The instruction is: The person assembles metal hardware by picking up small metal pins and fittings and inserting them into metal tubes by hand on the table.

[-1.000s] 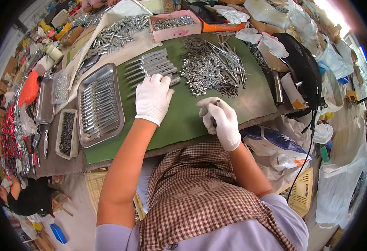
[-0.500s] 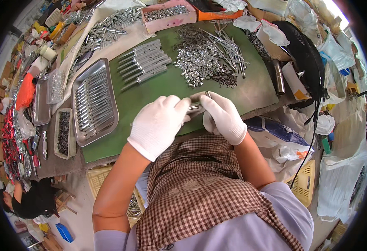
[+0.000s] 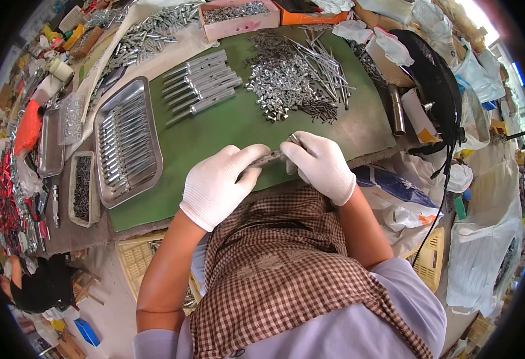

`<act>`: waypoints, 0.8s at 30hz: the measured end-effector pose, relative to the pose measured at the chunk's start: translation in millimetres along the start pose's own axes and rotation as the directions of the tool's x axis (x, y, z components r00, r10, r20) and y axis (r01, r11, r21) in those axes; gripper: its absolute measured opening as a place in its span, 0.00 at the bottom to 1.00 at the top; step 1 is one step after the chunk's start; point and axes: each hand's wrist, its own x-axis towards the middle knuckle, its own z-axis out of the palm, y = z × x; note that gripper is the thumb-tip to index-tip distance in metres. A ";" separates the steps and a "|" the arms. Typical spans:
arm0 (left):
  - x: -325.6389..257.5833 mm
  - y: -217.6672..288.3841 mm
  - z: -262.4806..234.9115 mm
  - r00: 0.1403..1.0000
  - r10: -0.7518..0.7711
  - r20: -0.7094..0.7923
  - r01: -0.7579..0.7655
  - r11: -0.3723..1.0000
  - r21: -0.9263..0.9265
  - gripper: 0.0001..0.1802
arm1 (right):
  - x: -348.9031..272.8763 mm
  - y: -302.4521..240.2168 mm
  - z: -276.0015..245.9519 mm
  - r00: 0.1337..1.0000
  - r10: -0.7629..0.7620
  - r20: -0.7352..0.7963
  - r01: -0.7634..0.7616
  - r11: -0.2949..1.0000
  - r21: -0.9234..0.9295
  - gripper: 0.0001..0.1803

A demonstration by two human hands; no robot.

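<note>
We note 2 white knit-gloved hands, left hand (image 3: 220, 182) and right hand (image 3: 321, 163), jointly gripping a slim metal rod (image 3: 269, 159) over the near edge of the green mat (image 3: 226, 128). Beyond: a steel tray (image 3: 149, 122), a row of finished rods (image 3: 202, 81), a loose pile of shiny fittings (image 3: 280, 84).

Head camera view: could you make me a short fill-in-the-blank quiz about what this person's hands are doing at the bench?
1. Both hands wear ____ gloves.
2. The left hand and right hand hold one slim metal rod ____ them.
3. The bench mat is ____ in colour.
4. The steel tray lies on the person's ____ side.

Missing words: white; between; green; left
</note>
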 end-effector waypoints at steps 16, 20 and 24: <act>-3.3 13.5 16.3 0.995 -0.099 -0.021 0.101 0.970 0.222 0.09 | 165.1 -27.4 -28.3 0.813 -0.491 0.313 0.460 0.211 -0.863 0.11; -1.5 12.7 17.2 0.995 -0.098 -0.004 0.096 0.970 0.222 0.09 | 144.7 -26.2 -31.7 0.860 -0.436 0.265 0.397 0.244 -0.885 0.11; -1.4 14.7 16.7 0.992 -0.123 0.018 0.115 0.960 0.255 0.10 | 84.7 -15.5 -30.2 0.757 -0.618 0.211 0.575 0.477 -0.665 0.10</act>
